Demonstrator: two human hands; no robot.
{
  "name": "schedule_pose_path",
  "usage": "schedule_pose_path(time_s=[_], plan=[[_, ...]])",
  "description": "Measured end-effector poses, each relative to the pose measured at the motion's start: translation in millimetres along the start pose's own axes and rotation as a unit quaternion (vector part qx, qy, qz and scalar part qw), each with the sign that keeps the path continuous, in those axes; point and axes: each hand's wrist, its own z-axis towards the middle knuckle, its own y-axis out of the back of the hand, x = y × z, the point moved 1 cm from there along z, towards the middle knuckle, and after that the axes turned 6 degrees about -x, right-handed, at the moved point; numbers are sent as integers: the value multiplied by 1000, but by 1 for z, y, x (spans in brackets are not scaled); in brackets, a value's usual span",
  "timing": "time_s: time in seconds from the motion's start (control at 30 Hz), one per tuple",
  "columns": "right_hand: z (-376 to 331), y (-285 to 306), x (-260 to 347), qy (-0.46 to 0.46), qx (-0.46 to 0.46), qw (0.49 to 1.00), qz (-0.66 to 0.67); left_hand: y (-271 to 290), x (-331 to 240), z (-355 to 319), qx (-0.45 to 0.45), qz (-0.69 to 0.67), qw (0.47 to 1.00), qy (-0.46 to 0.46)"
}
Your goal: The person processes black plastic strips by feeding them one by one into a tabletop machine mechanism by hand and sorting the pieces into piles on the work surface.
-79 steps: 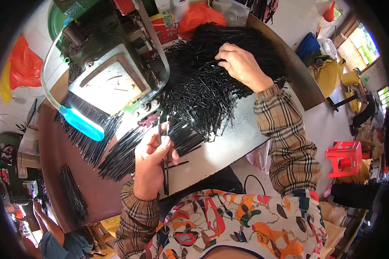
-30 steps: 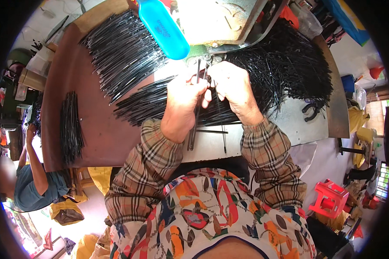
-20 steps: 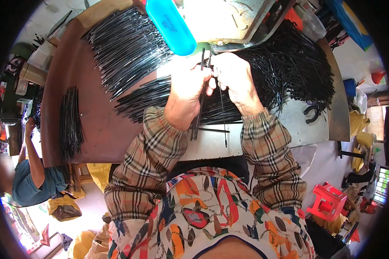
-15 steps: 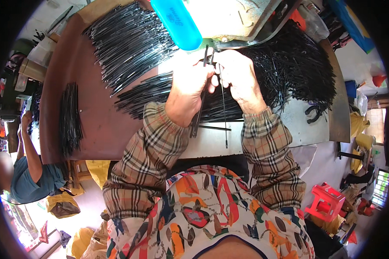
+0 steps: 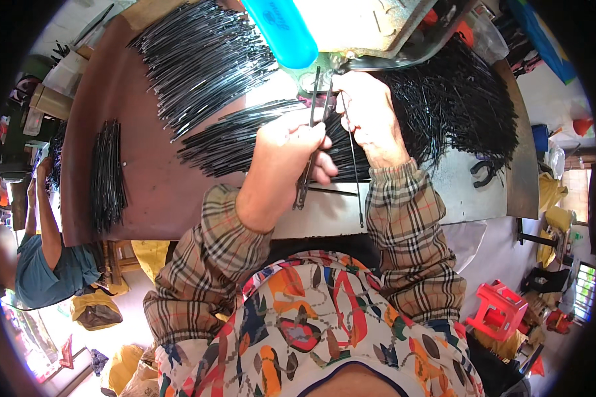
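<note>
My left hand (image 5: 281, 149) is closed round a few thin black rods (image 5: 302, 192), whose upper ends stick out past the thumb. To its right, my right hand (image 5: 372, 116) pinches a single thin black rod (image 5: 356, 182) that hangs down with a small thicker tip. The right fingertips are right at the lower edge of a metal machine (image 5: 364, 26), where a dark lever meets it; glare and the fingers hide the contact. Beneath both hands lies a loose bundle of black rods (image 5: 235, 142) on the table.
A neat heap of black rods (image 5: 202, 66) lies at far left, a tangled one (image 5: 463, 99) at right, and a small bundle (image 5: 108, 175) near the left edge. Black-handled pliers (image 5: 483, 173) rest at right. A blue cover (image 5: 281, 30) hangs beside the machine. A co-worker (image 5: 49, 264) sits left.
My left hand has drawn back down and left with its rods, away from the right hand. The right hand stays by the machine, its rod swung slightly right.
</note>
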Motion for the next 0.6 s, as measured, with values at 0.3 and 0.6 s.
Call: schedule_pose_path(time_s=[0.3,0.6], plan=[[4,0,-8,28,-8,996,82,27,-9,-4,47,76,995,35],[3,2,-24,-7,-11,999,45,22,8,1,19,-15,999,41]])
